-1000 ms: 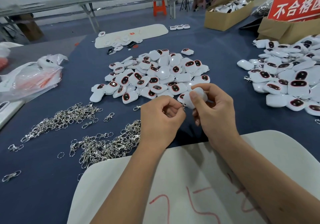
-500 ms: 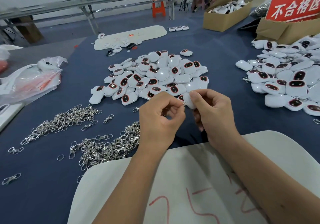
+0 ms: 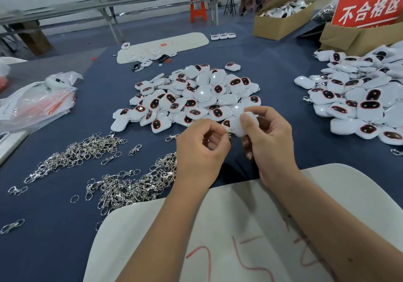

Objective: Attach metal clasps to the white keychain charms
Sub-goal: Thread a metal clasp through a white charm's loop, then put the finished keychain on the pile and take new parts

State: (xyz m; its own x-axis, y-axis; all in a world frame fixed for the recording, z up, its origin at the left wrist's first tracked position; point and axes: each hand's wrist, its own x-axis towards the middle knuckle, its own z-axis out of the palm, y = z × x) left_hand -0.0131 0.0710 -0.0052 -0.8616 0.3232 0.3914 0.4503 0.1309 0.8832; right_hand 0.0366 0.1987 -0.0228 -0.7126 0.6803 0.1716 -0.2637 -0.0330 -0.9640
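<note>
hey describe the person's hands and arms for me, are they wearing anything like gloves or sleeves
Both arms are bare from wrist up to the frame edge: no sleeves, gloves, watch or bracelets visible. The left hand and right hand show no rings, with short, unpainted nails.

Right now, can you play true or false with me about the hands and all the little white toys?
1. The right hand holds a white charm. True.
2. The left hand is flat on the table. False: it is raised, fingers pinched at the charm's edge.
3. Loose metal clasps lie left of the hands. True.
4. The cardboard box at the back is empty. False: it holds white pieces.
5. The stool is blue. False: orange.
</note>
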